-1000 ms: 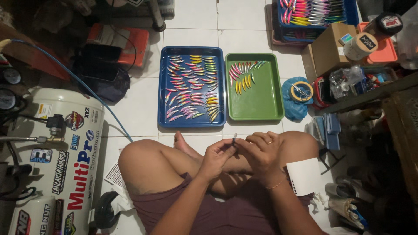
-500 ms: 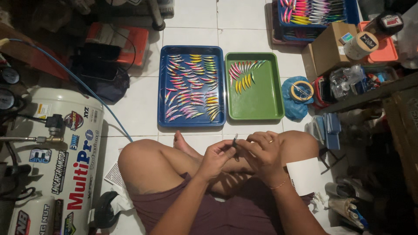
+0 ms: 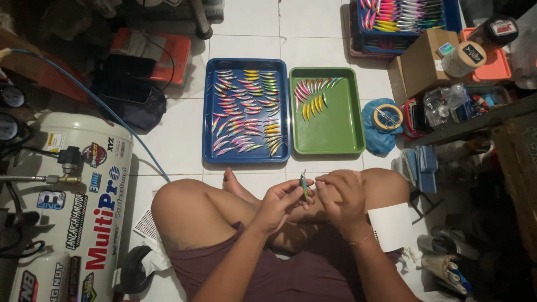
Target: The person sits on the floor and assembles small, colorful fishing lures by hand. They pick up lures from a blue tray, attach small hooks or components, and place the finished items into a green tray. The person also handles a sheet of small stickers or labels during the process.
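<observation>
I sit cross-legged on a white tile floor. My left hand (image 3: 279,202) pinches a small green fishing lure (image 3: 304,185) held upright over my lap. My right hand (image 3: 341,197) is close against it, fingers curled at the lure's right side. Ahead on the floor lies a blue tray (image 3: 210,112) filled with several rows of colourful lures. Beside it on the right is a green tray (image 3: 335,134) with a smaller fan of pink, yellow and green lures in its top left corner.
A white air compressor tank (image 3: 72,201) with a blue hose stands at my left. A cardboard box (image 3: 422,61), tape roll (image 3: 387,117) on a blue cloth, jars and clutter fill the right. Another blue tray of lures (image 3: 447,11) sits at the top right.
Both hands stay over my lap with the lure between them; only slight finger shifts show.
</observation>
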